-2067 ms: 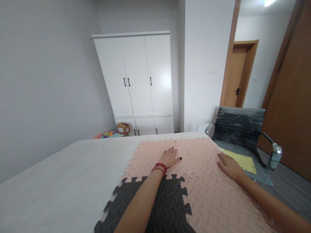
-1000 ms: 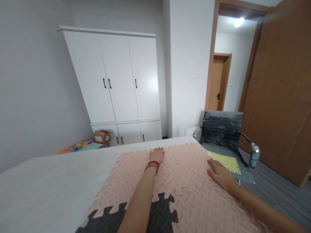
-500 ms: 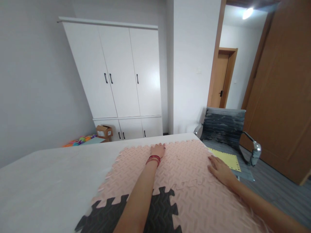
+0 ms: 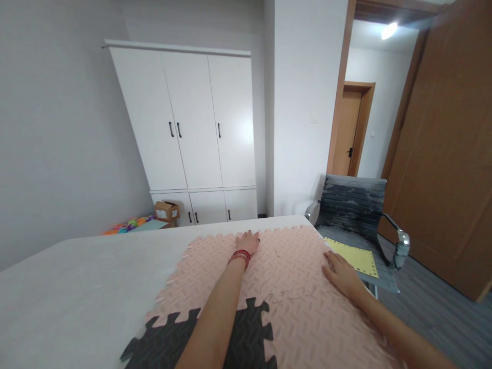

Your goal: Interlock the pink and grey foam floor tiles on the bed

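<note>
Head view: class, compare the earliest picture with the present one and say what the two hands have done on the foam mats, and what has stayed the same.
The left hand has slid forward from the middle of the pink mats to their far edge. The right hand has stayed flat near the right edge, barely shifted. Nothing was grasped or let go; both palms lie open. The dark mat is still joined in front, and the yellow piece still lies on the chair.

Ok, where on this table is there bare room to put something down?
The grey table top left of the pink foam mats is bare, from the dark mat to the far edge. The left hand and right hand lie flat on the mats. The chair seat holds a yellow sheet.
</note>
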`<state>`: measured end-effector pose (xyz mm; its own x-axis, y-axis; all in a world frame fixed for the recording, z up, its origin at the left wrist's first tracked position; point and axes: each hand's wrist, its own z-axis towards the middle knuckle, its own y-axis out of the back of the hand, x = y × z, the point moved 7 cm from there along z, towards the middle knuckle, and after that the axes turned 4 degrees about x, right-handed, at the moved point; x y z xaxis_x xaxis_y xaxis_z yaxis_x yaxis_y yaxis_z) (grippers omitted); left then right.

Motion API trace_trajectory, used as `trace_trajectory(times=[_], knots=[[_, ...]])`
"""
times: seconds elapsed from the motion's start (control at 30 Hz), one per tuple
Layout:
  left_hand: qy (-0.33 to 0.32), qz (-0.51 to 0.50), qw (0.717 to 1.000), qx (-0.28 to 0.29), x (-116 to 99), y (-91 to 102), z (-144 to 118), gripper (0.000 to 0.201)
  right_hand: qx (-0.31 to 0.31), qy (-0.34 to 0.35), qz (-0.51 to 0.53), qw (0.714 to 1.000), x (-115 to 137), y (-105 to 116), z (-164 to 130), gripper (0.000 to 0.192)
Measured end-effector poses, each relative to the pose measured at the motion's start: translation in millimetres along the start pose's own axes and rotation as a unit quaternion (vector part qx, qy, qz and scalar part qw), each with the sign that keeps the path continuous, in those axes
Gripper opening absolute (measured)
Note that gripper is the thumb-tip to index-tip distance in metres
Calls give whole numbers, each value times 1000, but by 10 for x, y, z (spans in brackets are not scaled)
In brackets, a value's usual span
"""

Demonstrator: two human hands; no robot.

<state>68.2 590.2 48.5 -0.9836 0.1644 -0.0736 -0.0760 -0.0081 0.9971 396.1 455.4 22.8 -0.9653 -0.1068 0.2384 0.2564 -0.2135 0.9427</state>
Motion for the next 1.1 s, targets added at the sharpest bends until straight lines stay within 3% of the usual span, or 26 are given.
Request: trace_trajectory(times=[0.23, 0.43, 0.8, 1.1], knots=[[7, -20, 1000, 15, 82, -3, -275, 50, -6, 3, 10, 1000, 50, 89, -56, 56], [40, -50, 998, 0, 115, -48, -288, 47, 3, -19, 10, 1000, -15, 29, -21, 55], [-16, -73, 997, 35, 239, -59, -656, 57, -3, -29, 18, 999, -39, 31, -39, 53], [13, -52, 997, 57, 133, -49, -645, 59, -10, -29, 23, 999, -53, 20, -29, 53]])
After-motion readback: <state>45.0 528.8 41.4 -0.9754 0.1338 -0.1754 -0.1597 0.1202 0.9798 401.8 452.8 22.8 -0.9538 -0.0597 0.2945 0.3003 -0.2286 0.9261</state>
